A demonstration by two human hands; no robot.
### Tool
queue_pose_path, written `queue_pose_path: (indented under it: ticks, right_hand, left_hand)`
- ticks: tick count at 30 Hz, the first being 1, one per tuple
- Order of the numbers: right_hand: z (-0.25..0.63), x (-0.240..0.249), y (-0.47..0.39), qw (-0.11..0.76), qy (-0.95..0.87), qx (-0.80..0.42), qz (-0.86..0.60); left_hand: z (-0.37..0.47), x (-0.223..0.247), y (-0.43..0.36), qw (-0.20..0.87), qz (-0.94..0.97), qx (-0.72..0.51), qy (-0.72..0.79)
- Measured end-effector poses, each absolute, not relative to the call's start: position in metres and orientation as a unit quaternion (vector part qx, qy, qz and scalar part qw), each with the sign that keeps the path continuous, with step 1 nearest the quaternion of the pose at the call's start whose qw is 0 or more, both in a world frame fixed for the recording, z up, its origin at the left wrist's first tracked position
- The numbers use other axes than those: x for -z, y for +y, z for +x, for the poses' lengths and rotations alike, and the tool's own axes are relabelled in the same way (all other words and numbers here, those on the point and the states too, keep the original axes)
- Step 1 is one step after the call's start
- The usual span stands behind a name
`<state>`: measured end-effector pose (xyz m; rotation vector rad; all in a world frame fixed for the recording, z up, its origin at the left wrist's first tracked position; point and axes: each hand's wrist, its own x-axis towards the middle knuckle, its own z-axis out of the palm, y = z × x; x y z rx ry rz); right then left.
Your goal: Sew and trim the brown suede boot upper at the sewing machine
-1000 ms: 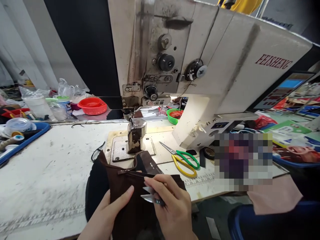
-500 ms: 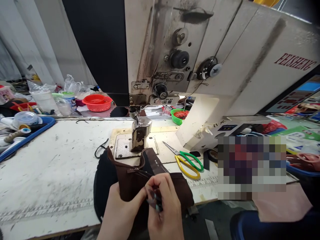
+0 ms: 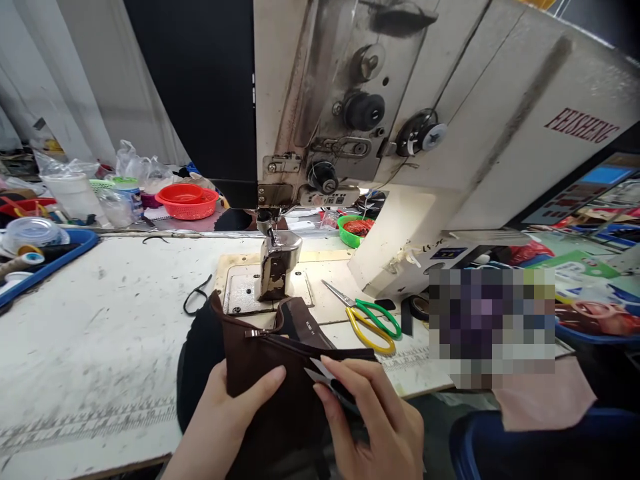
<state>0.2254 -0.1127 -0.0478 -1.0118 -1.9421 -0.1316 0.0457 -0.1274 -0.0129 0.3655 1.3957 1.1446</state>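
A dark brown piece with a zipper lies over the table's front edge, below the sewing machine's post. My left hand grips its left side, thumb on top and the fingers hidden behind. Small pointed metal snips sit between the thumb and fingers of my right hand, their two blades apart and pointing left over the brown piece. The zipper's metal pull shows near the piece's upper edge. Black material hangs at the left of the brown piece.
Scissors with green and yellow handles lie right of the machine's post. A blue tray of spools stands at the left. Behind the table are a red basket and a green basket. A pink sheet is at the right.
My right hand has moved right, away from my left thumb, and the snips' blades now show clearly. The zipper's right end has come into view. The whole view has shifted slightly.
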Motion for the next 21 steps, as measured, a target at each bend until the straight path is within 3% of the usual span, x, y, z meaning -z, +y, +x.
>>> queue_pose_path:
  ticks: [10, 17, 21]
  right_hand:
    - [0.218, 0.041, -0.1, 0.438, -0.816, 0.064, -0.37]
    - [0.22, 0.04, -0.102, 0.55, -0.69, -0.131, -0.453]
    - [0.22, 0.04, -0.108, 0.561, -0.67, -0.136, -0.466]
  left_hand:
    - [0.049, 0.012, -0.131, 0.543, 0.206, -0.5, 0.642]
    - [0.045, 0.015, -0.132, 0.558, 0.173, -0.507, 0.634]
    - [0.044, 0.004, -0.131, 0.618, 0.132, -0.491, 0.599]
